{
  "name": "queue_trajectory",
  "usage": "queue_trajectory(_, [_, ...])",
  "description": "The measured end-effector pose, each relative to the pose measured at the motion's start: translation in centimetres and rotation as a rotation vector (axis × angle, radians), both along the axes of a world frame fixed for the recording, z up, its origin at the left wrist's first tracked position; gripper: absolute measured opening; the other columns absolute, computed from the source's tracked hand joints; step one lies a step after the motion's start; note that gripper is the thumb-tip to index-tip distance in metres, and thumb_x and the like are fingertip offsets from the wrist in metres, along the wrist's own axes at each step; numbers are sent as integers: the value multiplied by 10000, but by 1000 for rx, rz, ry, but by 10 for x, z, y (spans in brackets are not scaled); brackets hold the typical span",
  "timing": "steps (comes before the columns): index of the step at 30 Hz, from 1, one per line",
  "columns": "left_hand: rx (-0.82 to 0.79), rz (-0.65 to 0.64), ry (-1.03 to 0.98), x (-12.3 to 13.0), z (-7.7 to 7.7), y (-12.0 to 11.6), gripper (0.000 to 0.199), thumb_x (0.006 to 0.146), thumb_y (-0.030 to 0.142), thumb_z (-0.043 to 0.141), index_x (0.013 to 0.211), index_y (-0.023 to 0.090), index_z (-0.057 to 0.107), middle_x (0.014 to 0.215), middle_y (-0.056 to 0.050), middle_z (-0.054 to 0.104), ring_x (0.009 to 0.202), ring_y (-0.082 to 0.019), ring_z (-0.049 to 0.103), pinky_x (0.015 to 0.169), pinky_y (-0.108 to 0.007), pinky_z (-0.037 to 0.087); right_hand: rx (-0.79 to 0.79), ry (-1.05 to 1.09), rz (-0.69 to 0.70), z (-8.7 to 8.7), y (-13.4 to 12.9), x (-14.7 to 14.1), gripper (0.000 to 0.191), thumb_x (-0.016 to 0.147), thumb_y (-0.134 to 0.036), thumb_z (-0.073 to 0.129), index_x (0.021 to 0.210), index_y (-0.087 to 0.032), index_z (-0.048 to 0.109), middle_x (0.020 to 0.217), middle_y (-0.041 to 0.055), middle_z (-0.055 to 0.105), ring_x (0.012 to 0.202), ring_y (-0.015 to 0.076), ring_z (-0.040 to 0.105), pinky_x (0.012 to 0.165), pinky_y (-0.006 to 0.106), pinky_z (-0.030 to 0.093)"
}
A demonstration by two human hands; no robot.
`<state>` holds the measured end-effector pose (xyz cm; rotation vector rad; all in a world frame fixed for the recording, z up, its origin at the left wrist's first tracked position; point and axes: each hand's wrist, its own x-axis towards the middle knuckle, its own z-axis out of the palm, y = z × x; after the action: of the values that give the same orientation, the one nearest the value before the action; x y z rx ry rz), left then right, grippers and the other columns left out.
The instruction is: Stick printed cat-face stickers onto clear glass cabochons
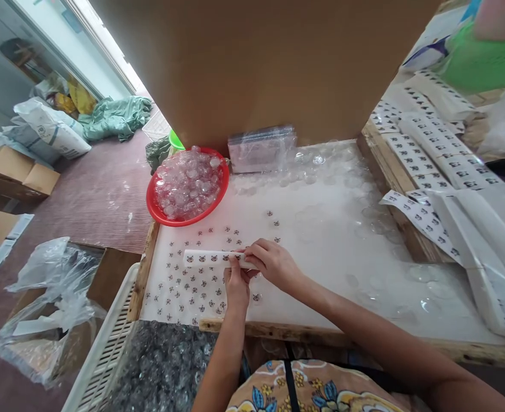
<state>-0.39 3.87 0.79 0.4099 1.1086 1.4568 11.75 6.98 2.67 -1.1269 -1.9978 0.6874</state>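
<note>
A white strip printed with a row of small dark animal faces lies across my fingers above the white work surface. My left hand pinches it from below near its right part, thumb on top. From the right, my right hand holds the strip's right end with bent fingers, close against the left. Many small animal-face stickers are spread over the surface under and around the strip. Clear round pieces lie on the right part of the surface.
A red basin of clear round pieces stands at the back left, beside a plastic-wrapped stack. A large cardboard box rises behind. Printed strips lie beyond a wooden edge on the right. A white crate is at lower left.
</note>
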Motion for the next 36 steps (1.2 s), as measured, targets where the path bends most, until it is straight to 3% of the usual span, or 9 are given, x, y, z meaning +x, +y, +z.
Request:
queue_trajectory(3, [-7, -2, 3, 0, -1, 0, 467, 707, 564, 740, 875, 129, 711, 805, -82, 732, 683, -181, 688, 568, -255, 554, 84, 29, -18, 2, -3, -1, 175, 948, -217, 490, 862, -206, 643, 912, 81, 647, 864, 193, 588, 773, 328, 469])
queue_trajectory(5, [-21, -4, 3, -1, 0, 1, 469, 730, 567, 718, 900, 130, 702, 833, -92, 739, 709, -194, 702, 573, -262, 560, 48, 155, -49, 4, 2, 7, 182, 937, -229, 495, 820, -212, 632, 910, 75, 638, 886, 190, 584, 782, 325, 476])
queue_trajectory(10, [-60, 37, 7, -3, 4, 3, 474, 750, 587, 689, 915, 144, 664, 824, -102, 748, 701, -218, 721, 593, -307, 584, -324, 381, -385, 0, 25, 72, 197, 831, -384, 598, 790, -192, 586, 736, 21, 610, 654, 138, 535, 613, 266, 443])
queue_trajectory(13, [-67, 33, 3, -2, 7, 5, 491, 737, 596, 696, 916, 139, 664, 809, -105, 748, 718, -231, 726, 604, -318, 587, -494, 248, -489, -13, 28, 115, 240, 768, -421, 624, 758, -182, 599, 639, -5, 571, 581, 118, 471, 547, 248, 373])
queue_trajectory(16, [-58, 1, -4, -1, 9, 7, 504, 717, 592, 718, 930, 137, 673, 828, -115, 753, 749, -238, 728, 613, -325, 589, -599, 136, -509, -25, 24, 136, 230, 739, -412, 607, 742, -182, 612, 618, -8, 568, 570, 118, 465, 522, 243, 344])
queue_trajectory(25, [-65, -5, 26, -1, 10, 6, 502, 728, 602, 701, 954, 154, 681, 856, -110, 753, 870, -264, 723, 638, -322, 586, -570, -22, -541, -24, 26, 125, 150, 733, -341, 572, 726, -203, 631, 644, -6, 602, 587, 128, 499, 546, 247, 366])
queue_trajectory(30, [-54, -27, 28, -1, 8, 6, 495, 741, 600, 692, 941, 148, 680, 851, -119, 754, 844, -261, 726, 631, -317, 585, -444, -159, -520, -32, 22, 117, 113, 787, -259, 531, 780, -200, 627, 843, 38, 627, 661, 132, 552, 629, 259, 401])
queue_trajectory(33, [-45, -31, 26, -1, 8, 4, 513, 744, 599, 690, 968, 138, 678, 861, -127, 751, 832, -251, 726, 631, -304, 582, -429, -209, -522, -35, 17, 108, 115, 810, -232, 540, 864, -198, 635, 945, 58, 623, 705, 135, 580, 659, 262, 409])
queue_trajectory(36, [-40, -38, 36, -1, 9, 2, 557, 740, 600, 693, 1044, 133, 676, 881, -137, 750, 839, -249, 724, 634, -291, 578, -459, -213, -431, -29, 13, 93, 226, 826, -182, 537, 1036, -218, 613, 849, 20, 666, 718, 157, 602, 638, 258, 397])
